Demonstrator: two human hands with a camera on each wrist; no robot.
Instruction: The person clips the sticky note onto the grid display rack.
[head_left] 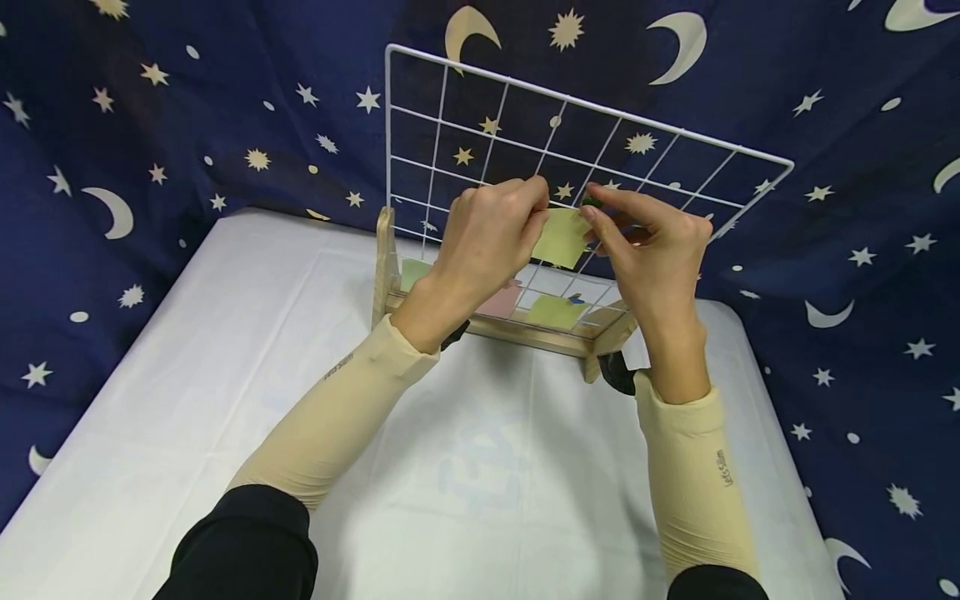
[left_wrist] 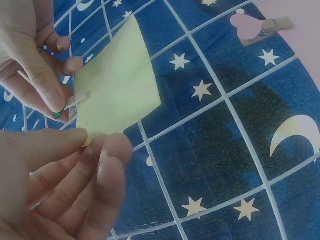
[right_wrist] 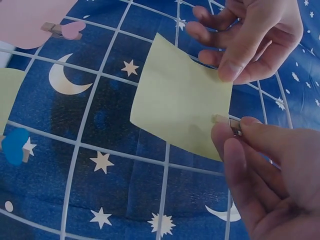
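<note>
A pale yellow sticky note lies against the white wire grid. My left hand pinches one edge of it between thumb and fingers, as the left wrist view also shows on the note. My right hand pinches a small wooden clothespin with a green decoration. The clothespin's tip overlaps the note's edge. How far its jaws reach over the grid wire I cannot tell.
Lower on the grid hang a green note, a pink note and another yellow note. Clothespins with a pink heart and a blue heart hold papers there. A wooden stand bears the grid on a white-covered table.
</note>
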